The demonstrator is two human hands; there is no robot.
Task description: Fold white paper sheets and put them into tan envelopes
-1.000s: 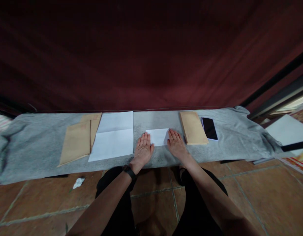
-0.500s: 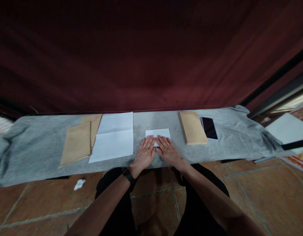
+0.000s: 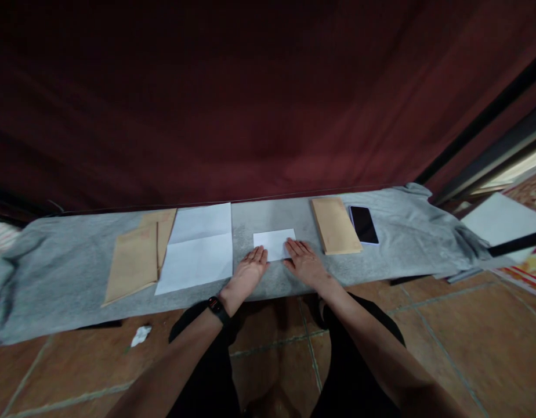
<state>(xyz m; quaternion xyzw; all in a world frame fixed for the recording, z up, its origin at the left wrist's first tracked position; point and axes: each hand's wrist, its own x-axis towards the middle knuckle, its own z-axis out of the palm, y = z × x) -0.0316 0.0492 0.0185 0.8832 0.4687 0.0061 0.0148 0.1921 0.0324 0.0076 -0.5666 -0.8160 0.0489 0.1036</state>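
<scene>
Rests bare left hand (image 3: 250, 271) on near left corner of small white paper rectangle (image 3: 274, 241), bare right hand (image 3: 307, 265) on right edge; extends fingers flat, ungripping; centred on grey cloth (image 3: 405, 235), between large creased white paper sheet (image 3: 199, 261) left and tan paper stack (image 3: 336, 226) right.

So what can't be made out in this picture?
Head view: near corners of the small white paper, hidden by the left hand and right hand.
Head view: part of the rear brown envelope, covered by the front brown envelope.
Head view: wristwatch display, too small to read.
Head view: colourful printed sheet, cut off by the right edge.
</scene>
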